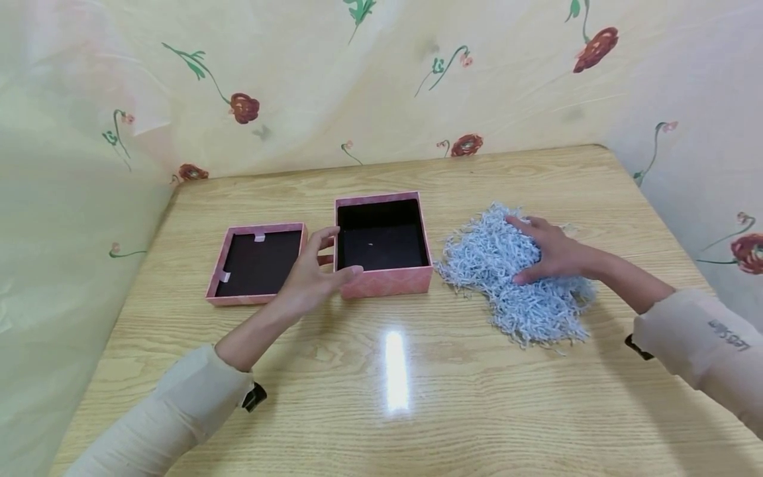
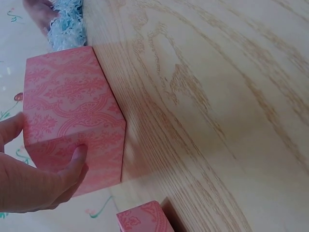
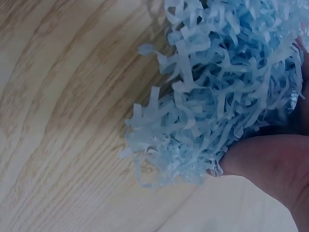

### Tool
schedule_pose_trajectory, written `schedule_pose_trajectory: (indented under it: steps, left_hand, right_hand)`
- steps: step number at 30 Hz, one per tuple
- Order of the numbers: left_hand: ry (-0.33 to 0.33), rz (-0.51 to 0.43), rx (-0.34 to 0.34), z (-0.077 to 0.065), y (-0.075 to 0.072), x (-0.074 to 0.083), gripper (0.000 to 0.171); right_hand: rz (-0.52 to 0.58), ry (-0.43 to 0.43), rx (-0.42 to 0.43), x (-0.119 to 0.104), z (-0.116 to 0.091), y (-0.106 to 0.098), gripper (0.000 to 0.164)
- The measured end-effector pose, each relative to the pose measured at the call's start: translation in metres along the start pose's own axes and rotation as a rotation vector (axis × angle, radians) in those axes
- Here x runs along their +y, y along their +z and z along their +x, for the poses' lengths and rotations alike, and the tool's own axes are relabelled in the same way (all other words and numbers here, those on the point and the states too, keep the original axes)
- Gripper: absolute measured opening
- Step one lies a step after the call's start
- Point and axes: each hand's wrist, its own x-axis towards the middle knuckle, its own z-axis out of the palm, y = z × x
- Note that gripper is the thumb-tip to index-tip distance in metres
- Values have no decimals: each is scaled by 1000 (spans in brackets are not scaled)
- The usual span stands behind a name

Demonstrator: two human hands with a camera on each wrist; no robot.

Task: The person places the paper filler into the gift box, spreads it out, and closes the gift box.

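Through the head camera I am watching the left hand [image 1: 310, 278] straddling the near left corner of a pink patterned gift box [image 1: 387, 283]. Its thumb and fingers are standing wide apart, the fingers bending gently against the left wall and the thumb reaching over the near rim; how firmly they are pressing I cannot tell. The box is sitting upright near the middle of the wood-grain table [image 1: 477, 411], its black inside facing up and showing one pale fleck [image 1: 370, 244]. To its left, apart from it, the matching box lid [image 1: 256, 265] is lying with its black inner face up, two whitish tabs [image 1: 259, 237] showing along its edges.

On the far side, I am seeing the right hand [image 1: 551, 248] resting on a heap of pale blue shredded paper [image 1: 483, 252] right of the box. Its thumb and fingers are spreading broadly, with strands lying between them. Flowered cloth [image 1: 310, 99] is hanging behind the table.
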Motion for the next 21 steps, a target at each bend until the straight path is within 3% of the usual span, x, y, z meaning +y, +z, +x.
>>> schedule_pose_trajectory:
  steps: [8,12,17,21]
  left_hand:
    - [4,20,-8,0,0,2,79]
    - [4,25,-8,0,-1,2,80]
    - [2,18,-16,1,-1,2,80]
    - [2,16,-21,0,-2,2,80]
  right_hand:
    - [-126,20,28,0,3,6,96]
    - [-190,-14,65,1,4,8,87]
    - [-164,-99,139,1,5,8,69]
    - [-139,-85,144,0,4,5,63]
